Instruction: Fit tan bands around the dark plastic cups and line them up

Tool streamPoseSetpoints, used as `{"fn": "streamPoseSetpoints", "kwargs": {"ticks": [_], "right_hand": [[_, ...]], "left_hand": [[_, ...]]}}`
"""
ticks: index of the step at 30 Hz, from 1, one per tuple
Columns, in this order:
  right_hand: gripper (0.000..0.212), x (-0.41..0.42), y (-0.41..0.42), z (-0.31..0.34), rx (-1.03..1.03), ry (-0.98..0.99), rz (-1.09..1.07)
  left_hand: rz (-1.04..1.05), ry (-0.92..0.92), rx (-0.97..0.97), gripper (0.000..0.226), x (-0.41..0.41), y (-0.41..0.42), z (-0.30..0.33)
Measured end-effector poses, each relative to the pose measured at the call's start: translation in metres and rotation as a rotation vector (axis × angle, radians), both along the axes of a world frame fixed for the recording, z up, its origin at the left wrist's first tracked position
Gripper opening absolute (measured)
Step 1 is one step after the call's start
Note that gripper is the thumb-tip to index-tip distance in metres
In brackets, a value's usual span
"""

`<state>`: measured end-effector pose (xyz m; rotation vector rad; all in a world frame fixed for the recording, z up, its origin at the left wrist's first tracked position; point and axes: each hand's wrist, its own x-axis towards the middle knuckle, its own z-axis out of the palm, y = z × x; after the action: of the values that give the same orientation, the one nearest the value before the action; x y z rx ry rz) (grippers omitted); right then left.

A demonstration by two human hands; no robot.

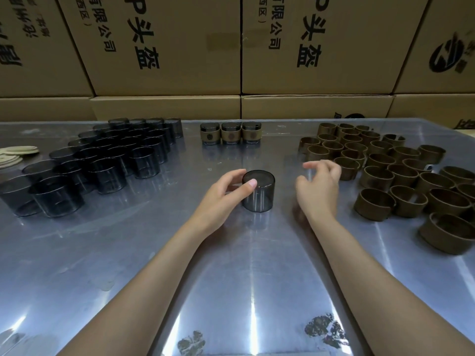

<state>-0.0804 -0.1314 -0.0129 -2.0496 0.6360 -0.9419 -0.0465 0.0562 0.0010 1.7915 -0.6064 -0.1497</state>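
Note:
A dark translucent cup (pixel 259 195) stands upside down on the shiny metal table (pixel 231 265), near the middle. My left hand (pixel 221 196) grips it, thumb on its top and fingers curled round its far side. My right hand (pixel 318 186) hovers just right of the cup with loosely curled fingers, holding nothing. Several bare dark cups (pixel 102 155) are grouped at the left. Several tan bands (pixel 390 170) stand on the right. Three banded cups (pixel 230 133) form a row at the back centre.
Stacked cardboard boxes (pixel 164 47) with printed characters wall off the far edge of the table. A few pale flat discs (pixel 15 152) lie at the far left edge. Bare tabletop lies between my forearms and the near edge.

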Motion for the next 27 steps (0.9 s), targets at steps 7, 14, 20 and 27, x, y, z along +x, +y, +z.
{"fn": "streamPoseSetpoints", "kwargs": {"ticks": [7,14,20,27], "right_hand": [[0.049,0.018,-0.018,0.005,-0.196,0.416,-0.243],[0.046,0.029,-0.022,0.004,-0.266,0.575,-0.336],[0.038,0.02,-0.016,0.006,-0.455,0.427,-0.311],[0.029,-0.006,0.006,0.006,-0.396,-0.013,0.018]], "left_hand": [[0.035,0.0,-0.052,0.037,0.002,0.001,0.0],[0.019,-0.006,-0.05,0.038,0.003,0.0,-0.001],[0.01,0.011,-0.052,0.037,0.003,-0.002,-0.001],[0.033,0.006,-0.048,0.032,0.001,-0.003,0.002]]}}
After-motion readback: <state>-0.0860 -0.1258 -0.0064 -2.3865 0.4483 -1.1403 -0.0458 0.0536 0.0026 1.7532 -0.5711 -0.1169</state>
